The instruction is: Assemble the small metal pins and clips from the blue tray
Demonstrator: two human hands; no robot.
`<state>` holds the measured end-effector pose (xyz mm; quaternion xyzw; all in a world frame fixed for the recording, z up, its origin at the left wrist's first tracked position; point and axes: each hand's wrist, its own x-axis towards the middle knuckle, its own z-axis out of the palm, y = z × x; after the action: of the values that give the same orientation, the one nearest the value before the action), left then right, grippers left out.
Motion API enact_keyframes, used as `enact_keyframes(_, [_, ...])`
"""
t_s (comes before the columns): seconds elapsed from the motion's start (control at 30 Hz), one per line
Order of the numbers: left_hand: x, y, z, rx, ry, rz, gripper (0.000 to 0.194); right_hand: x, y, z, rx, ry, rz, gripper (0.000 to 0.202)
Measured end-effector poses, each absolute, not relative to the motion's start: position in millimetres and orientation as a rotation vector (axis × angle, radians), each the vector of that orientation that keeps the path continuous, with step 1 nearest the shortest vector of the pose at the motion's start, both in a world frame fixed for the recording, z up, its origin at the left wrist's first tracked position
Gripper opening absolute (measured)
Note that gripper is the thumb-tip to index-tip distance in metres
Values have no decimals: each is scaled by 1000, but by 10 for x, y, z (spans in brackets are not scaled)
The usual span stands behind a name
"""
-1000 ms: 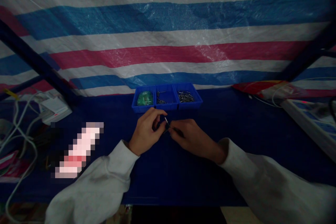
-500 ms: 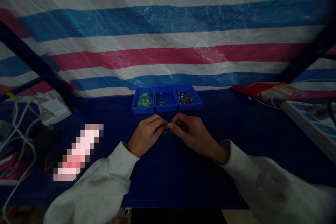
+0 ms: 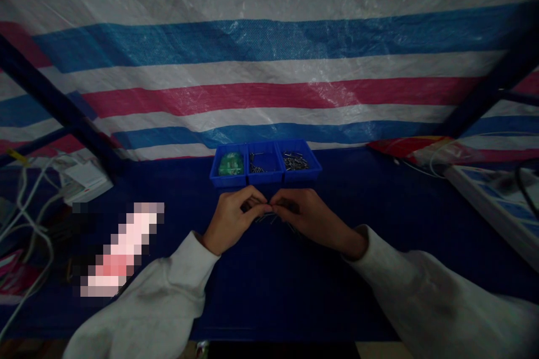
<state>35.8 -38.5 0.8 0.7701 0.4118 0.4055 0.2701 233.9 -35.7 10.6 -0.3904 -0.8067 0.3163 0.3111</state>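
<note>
My left hand (image 3: pixel 234 219) and my right hand (image 3: pixel 314 217) meet at the fingertips over the blue table, just in front of three joined blue bins. Both are closed in a pinch; whatever sits between the fingertips is too small to make out. Thin metal pieces (image 3: pixel 265 217) show just below the fingers. The left bin holds a green bundle (image 3: pixel 231 164), the middle bin (image 3: pixel 266 165) a few thin metal pieces at its left side, and the right bin a pile of short metal pieces (image 3: pixel 295 161).
White cables (image 3: pixel 31 213) and a white box (image 3: pixel 86 179) lie at the left, near a blurred-out bright object (image 3: pixel 126 249). A red package (image 3: pixel 396 146) and a large pale tray-like object (image 3: pixel 484 202) are at the right. Striped sheeting (image 3: pixel 269 39) hangs behind.
My fingertips have come together more closely, with the right fingers now curled down toward the left ones. The view has shifted slightly.
</note>
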Motion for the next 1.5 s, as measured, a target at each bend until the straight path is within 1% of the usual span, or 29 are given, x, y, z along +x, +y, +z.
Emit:
enact_keyframes(0.03, [346, -377, 2, 2127, 1119, 1086, 15, 2355, -344, 113, -1045, -2140, 797, 12])
enact_keyframes(0.17, [270, -338, -2, 2432, 1200, 1087, 32, 2527, -200, 149, -1132, -2153, 477, 12])
enact_keyframes(0.3, [222, -311, 20, 2572, 1306, 1083, 22, 2757, 117, 196, -1324, -2006, 98, 14])
enact_keyframes(0.4, [220, -304, 16, 2639, 1334, 982, 21, 2807, 360, 224, -1488, -1920, -56, 15])
enact_keyframes(0.5, [218, -300, 1, 2688, 1325, 878, 26, 2766, 444, 234, -1604, -1911, -90, 24])
enact_keyframes(0.6, [199, -295, 4, 2725, 1350, 800, 28, 2723, 331, 229, -1586, -1996, -113, 21])
enact_keyframes(0.67, [171, -288, 17, 2757, 1364, 743, 27, 2696, 197, 214, -1497, -2094, -85, 17])
enact_keyframes(0.83, [44, -239, 74, 2759, 1352, 550, 23, 2521, -121, 109, -1211, -2449, 73, 17])
enact_keyframes(0.93, [-28, -197, 123, 2655, 1315, 513, 20, 2379, -262, 45, -1082, -2592, 54, 21])
enact_keyframes(1.07, [-63, -173, 156, 2464, 1336, 602, 41, 2290, -366, 23, -950, -2676, 26, 22])
enact_keyframes(1.23, [-76, -182, 125, 2475, 1378, 644, 45, 2311, -351, 4, -909, -2687, 43, 23])
enact_keyframes(1.3, [-105, -168, 126, 2464, 1327, 625, 39, 2318, -334, -8, -911, -2689, 47, 22])
enact_keyframes(1.4, [-188, -130, 142, 2397, 1218, 518, 20, 2314, -327, -10, -926, -2687, 38, 22])
enact_keyframes(1.5, [-274, -98, 143, 2311, 1204, 420, 23, 2307, -338, 2, -951, -2668, 28, 22])
